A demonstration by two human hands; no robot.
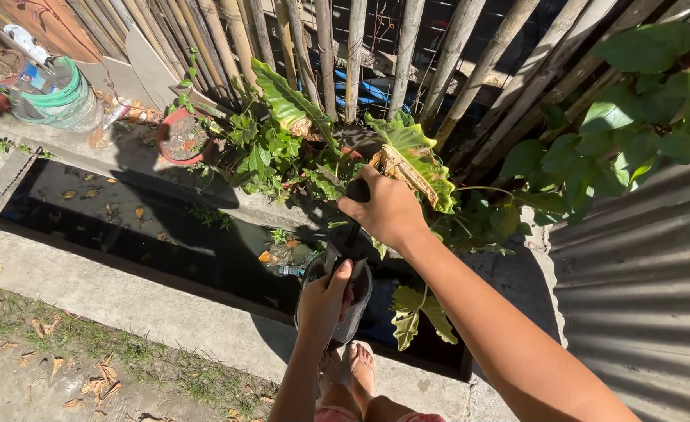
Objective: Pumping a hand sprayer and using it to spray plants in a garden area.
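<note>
Hands over the water-filled concrete drain (126, 234): left hand (325, 301) fingers clenched on the rim of a dark plastic pot (353, 301); right hand (388, 211) fist closed on a dark handle among broad yellowing green leaves (407, 156). Pot probably light, stiff; rim best hold.

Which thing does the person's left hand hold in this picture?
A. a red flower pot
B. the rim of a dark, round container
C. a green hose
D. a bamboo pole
B: the left hand grips the rim of the dark round container held over the water channel, while the right hand holds a dark handle at the big-leaved plant.
</note>
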